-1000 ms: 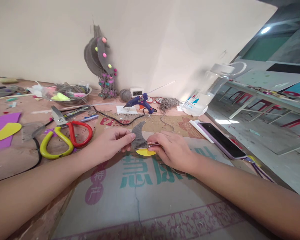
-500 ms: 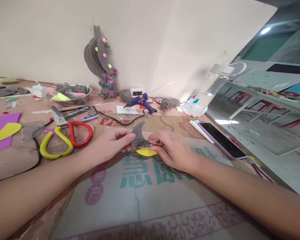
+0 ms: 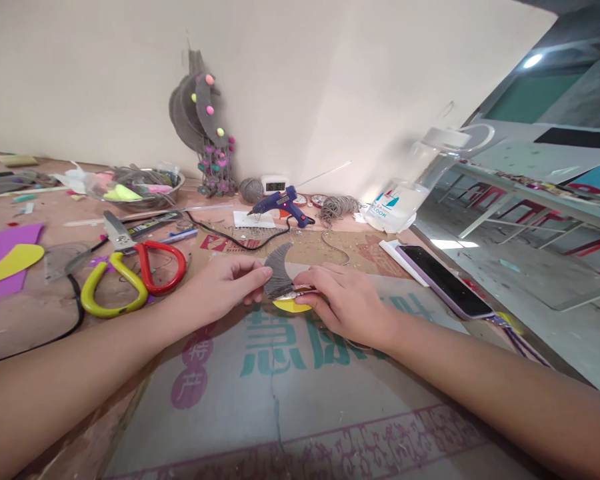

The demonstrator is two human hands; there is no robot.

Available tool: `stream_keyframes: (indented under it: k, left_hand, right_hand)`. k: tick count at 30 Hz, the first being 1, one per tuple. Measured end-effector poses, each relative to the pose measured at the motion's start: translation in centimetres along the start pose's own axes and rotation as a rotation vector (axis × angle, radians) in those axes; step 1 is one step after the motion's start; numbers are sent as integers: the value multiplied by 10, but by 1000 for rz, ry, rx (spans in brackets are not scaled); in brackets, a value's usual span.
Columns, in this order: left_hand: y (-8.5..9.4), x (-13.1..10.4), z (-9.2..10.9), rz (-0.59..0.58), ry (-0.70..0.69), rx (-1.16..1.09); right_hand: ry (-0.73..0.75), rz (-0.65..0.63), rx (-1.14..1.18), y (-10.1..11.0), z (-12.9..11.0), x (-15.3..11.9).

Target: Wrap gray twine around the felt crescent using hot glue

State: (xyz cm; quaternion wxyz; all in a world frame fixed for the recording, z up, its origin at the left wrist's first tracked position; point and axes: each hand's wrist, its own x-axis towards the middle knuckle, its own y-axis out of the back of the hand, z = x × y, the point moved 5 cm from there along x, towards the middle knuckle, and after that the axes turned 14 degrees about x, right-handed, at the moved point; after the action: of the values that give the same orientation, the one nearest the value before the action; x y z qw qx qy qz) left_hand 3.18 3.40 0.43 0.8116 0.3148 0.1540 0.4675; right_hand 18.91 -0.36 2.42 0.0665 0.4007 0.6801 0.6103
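Observation:
A crescent piece (image 3: 279, 270), its upper part covered in grey yarn and its lower part bare yellow, is between my hands above the printed cardboard. My left hand (image 3: 243, 277) pinches its left edge between thumb and fingers. At its right, my right hand (image 3: 337, 297) is closed on a thin, shiny, pointed tool (image 3: 300, 291), whose tip lies across the piece at the border of yarn and yellow. The rest of the tool is hidden in my fingers.
Red-and-yellow-handled scissors (image 3: 125, 267) lie left of my left hand. A blue glue gun (image 3: 280, 203) and yarn (image 3: 337, 208) are behind. A bottle (image 3: 397, 193) and a phone (image 3: 443, 280) stand and lie at the right. A decorated grey crescent (image 3: 200, 113) hangs on the wall.
My right hand has shifted slightly left, and more of the shiny tool shows across the piece. My left hand keeps its pinch.

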Motion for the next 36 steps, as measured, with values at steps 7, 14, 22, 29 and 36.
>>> stream_keyframes:
  k: [7,14,22,29,36]
  left_hand:
    - [-1,0,0,-15,-4,-13]
    - [-1,0,0,-9,4,3]
    - [0,-1,0,37,-4,-6]
    - [0,-1,2,33,-26,-14]
    - [-1,-1,5,8,-38,5]
  right_hand:
    - [5,-19,-21,-1,1,0]
    - [-45,23,65,3,0,-1]
    - [-269,106,306,5,21,0]
    - [-273,106,413,2,26,1]
    - [-341,125,498,1,31,0]
